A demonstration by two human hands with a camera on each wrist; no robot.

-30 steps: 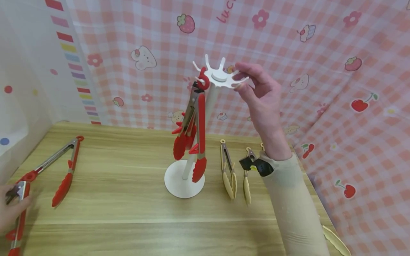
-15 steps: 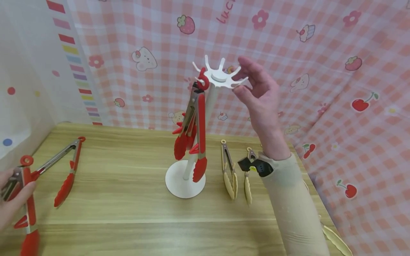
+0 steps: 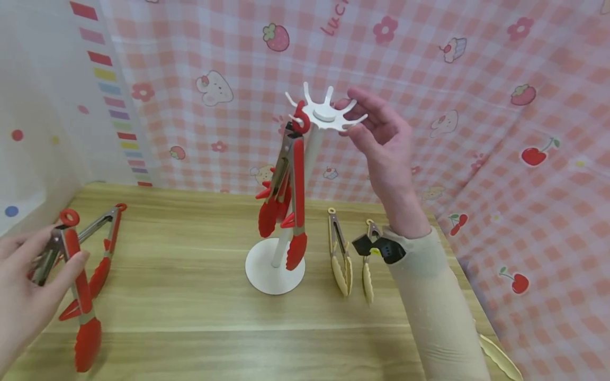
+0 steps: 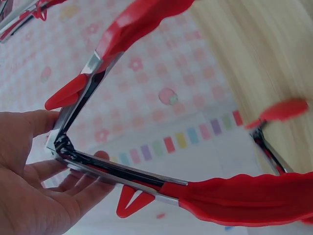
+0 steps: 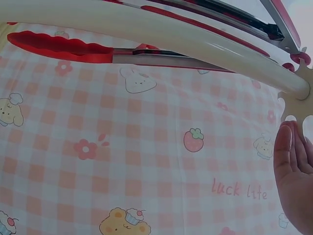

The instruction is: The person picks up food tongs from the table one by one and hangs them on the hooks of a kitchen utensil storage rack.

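Evidently, the held tongs (image 3: pixel 82 270) are gripped by the left hand (image 3: pixel 30 301) close to the hinge, ring (image 3: pixel 62 218) uppermost and legs spread wide, above the left of the table (image 3: pixel 200 312). That grip seems well chosen, since the ring is left uncovered; the legs would best be squeezed closer so that nothing is knocked. The spare tongs (image 3: pixel 112 235), lying just beyond, should be given room. Farther on, the stand (image 3: pixel 275 281) is apparently steadied by the right hand (image 3: pixel 388 143), its thumb and fingers set about a prong (image 3: pixel 357 120) as if pinching it; light pressure is advised, lest the base be tipped. The hung tongs (image 3: pixel 298 185) are borne on the top's left side, so a bare prong apart from them would be better aimed for, the ring being lowered squarely over its tip.
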